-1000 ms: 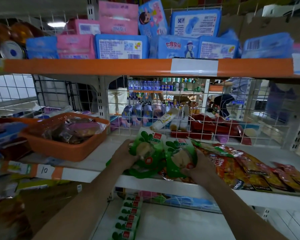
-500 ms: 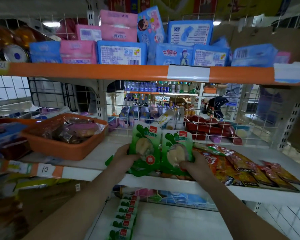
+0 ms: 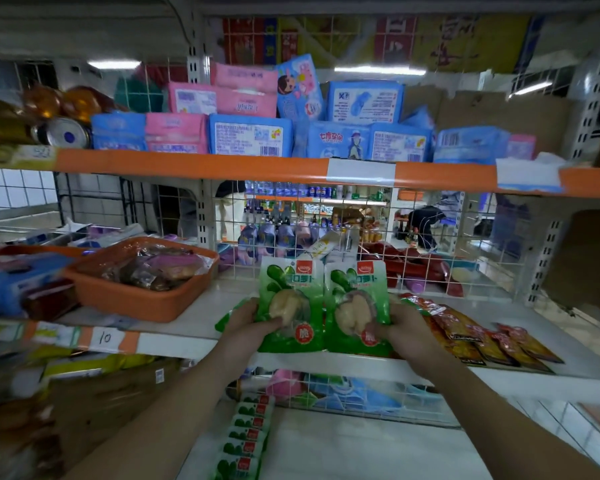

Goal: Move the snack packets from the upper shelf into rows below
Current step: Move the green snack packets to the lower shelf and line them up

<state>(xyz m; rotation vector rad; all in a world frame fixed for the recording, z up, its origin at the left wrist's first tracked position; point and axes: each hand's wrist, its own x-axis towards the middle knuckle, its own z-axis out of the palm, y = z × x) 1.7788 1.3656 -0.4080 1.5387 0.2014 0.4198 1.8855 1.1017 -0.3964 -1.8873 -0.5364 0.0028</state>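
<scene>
both hands grasp upright green snack packets, left hand one packet, right hand the other, over the middle shelf edge; the started row lies straight below, nearer the left hand (long axis running away from the viewer)

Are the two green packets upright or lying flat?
Upright. The left hand and right hand hold the green packets side by side, red labels on top.

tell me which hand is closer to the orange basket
Left. The left hand holds a green packet just right of the orange basket; the right hand holds a second packet farther right, by the red packets.
</scene>
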